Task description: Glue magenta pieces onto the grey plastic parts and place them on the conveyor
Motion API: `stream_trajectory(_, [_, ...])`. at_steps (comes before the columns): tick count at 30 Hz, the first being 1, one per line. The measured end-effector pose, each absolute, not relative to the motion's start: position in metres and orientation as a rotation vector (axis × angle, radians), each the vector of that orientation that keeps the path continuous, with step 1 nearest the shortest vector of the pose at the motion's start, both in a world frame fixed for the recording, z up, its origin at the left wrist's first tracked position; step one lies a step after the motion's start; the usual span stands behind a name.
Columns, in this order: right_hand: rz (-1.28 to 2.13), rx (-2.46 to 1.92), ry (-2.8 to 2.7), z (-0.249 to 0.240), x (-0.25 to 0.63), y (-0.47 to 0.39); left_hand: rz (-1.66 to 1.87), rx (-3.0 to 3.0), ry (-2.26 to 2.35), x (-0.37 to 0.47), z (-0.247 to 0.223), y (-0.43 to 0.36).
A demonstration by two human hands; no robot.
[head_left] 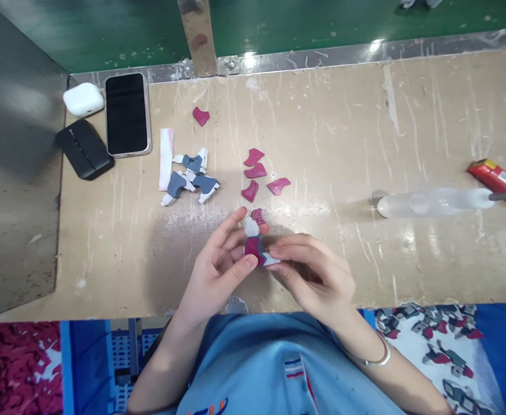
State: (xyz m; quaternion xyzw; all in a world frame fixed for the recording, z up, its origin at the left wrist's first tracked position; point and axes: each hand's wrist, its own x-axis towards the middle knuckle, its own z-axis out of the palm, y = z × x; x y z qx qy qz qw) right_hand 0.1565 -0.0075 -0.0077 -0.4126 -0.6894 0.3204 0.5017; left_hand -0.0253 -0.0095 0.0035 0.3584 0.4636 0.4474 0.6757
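Between my two hands, over the front of the workbench, is a small plastic toy part [253,246] in white, grey and dark red. My left hand [218,268] pinches it from the left with thumb and fingers. From the right, my right hand [316,271] grips its white end with thumb and fingertips. Just beyond my left fingertips is a dark red plastic piece [258,217]. Several more dark red pieces [255,170] lie farther up the bench, with a lone dark red piece [200,116] near the back. Left of them sit grey-and-white plastic parts [192,176] in a cluster.
At back left lie a phone [127,115], a white earbud case [83,99], a black box [85,150] and a paper strip [166,159]. A clear bottle [434,203] and red packet [501,180] are right. Below stand a blue bin [86,363] and grey-and-red parts [447,357].
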Motion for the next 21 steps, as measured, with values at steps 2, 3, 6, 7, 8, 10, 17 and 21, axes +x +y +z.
stream_trajectory(2, [0.727, -0.960, -1.646, -0.008, 0.156, -0.009, 1.077, 0.794, 1.043, -0.021, 0.003, -0.009])
stream_trajectory(3, [0.717, -0.945, -1.643, -0.008, 0.155, -0.010, 1.125, 0.799, 1.042, -0.019, 0.004, -0.008])
stream_trajectory(6, [0.823, -0.987, -1.564, -0.008, 0.156, -0.014, 1.254, 0.900, 1.079, -0.015, 0.011, -0.010])
stream_trajectory(7, [0.905, -1.024, -1.508, -0.008, 0.157, -0.015, 1.271, 0.958, 1.103, -0.015, 0.014, -0.011])
stream_trajectory(8, [0.992, -1.060, -1.453, -0.007, 0.158, -0.016, 1.266, 1.018, 1.127, -0.015, 0.017, -0.013])
stream_trajectory(10, [1.128, -1.103, -1.400, -0.005, 0.159, -0.016, 1.225, 1.094, 1.155, -0.015, 0.021, -0.016])
stream_trajectory(17, [0.967, -1.044, -1.465, 0.000, 0.157, -0.014, 1.232, 1.016, 1.144, -0.012, 0.022, -0.017])
stream_trajectory(21, [0.909, -1.001, -1.479, -0.001, 0.154, -0.014, 1.315, 1.168, 1.170, -0.010, 0.019, -0.018])
